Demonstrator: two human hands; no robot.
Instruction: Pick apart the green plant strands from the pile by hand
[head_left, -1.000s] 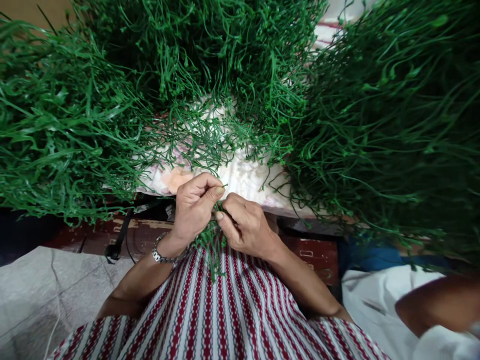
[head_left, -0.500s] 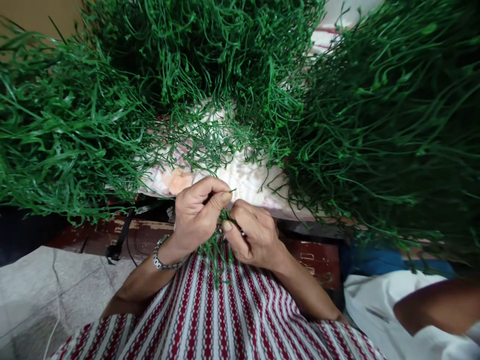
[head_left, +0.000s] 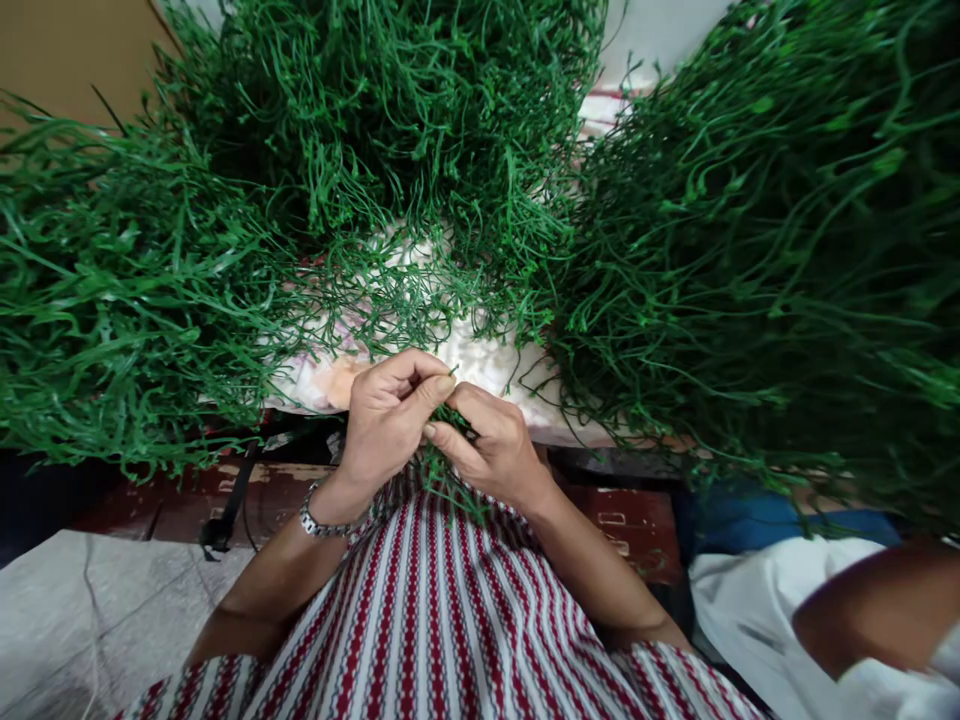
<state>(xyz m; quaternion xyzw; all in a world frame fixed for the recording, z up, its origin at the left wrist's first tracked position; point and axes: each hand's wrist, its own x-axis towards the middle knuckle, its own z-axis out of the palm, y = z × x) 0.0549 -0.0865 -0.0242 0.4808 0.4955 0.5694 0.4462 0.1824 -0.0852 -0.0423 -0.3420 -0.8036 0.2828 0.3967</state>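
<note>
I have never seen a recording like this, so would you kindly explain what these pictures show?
There is no machine here, only a person's bare hands. Every picture comes from one camera worn on the head, looking forward and down. The left hand, with a metal band at its wrist, pinches a thin green stem. The right hand curls beside it; a small green bunch hangs below, though which hand supports it is hidden. Ahead, a light cloth covers the surface, with large green heaps at left, centre and right.
</note>
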